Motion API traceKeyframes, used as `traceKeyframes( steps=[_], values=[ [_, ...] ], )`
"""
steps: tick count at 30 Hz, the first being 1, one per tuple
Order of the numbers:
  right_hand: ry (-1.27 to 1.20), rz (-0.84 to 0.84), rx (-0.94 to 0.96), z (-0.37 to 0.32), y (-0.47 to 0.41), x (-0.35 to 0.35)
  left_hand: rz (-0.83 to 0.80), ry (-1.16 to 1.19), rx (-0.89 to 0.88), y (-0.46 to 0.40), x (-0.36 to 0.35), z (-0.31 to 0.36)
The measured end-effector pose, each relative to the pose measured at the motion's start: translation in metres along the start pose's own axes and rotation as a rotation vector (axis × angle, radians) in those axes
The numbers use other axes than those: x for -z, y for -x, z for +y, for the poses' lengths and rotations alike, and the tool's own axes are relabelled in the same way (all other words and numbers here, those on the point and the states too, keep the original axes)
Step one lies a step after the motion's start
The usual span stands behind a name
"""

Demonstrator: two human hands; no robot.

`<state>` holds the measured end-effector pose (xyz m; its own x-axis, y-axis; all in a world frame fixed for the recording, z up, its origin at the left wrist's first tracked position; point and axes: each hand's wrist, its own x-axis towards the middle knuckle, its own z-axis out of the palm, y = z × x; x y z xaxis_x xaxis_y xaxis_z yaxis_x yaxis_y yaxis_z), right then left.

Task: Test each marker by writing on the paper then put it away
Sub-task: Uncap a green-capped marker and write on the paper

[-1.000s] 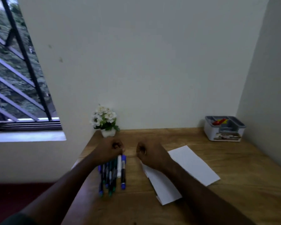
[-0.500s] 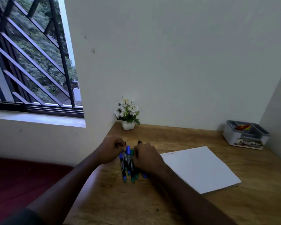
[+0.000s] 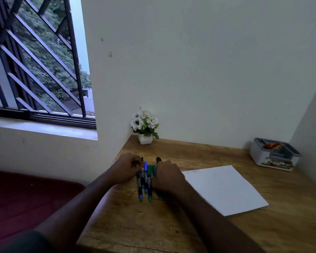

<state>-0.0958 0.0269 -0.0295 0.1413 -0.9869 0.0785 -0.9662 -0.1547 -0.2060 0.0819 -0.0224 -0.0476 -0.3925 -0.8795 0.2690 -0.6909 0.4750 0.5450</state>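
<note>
- Both hands have closed in on the markers [image 3: 144, 179], lower centre of frame; a second ago they were apart, right one on the paper.
- Left hand [image 3: 125, 168] curls round the bundle's left side, gripping it.
- Right hand [image 3: 165, 177] cups the right side, fingers curled on markers.
- Paper [image 3: 224, 189] lies bare on the worktop [image 3: 135, 225], right of centre, one small mark at its top edge.
- My read: gathering the bundle, no marker singled out yet.
- Tray [image 3: 274, 154] waits far right.
</note>
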Motion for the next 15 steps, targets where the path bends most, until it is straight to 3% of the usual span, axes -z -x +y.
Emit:
traceKeyframes(
  steps=[7, 15],
  values=[
    [-0.257, 0.056, -0.081, 0.005, -0.002, 0.002, 0.088, 0.084, -0.047, -0.001, 0.001, 0.002],
    [-0.237, 0.166, 0.108, 0.042, 0.010, 0.022, 0.172, 0.118, -0.200, -0.013, -0.014, 0.027]
  ],
)
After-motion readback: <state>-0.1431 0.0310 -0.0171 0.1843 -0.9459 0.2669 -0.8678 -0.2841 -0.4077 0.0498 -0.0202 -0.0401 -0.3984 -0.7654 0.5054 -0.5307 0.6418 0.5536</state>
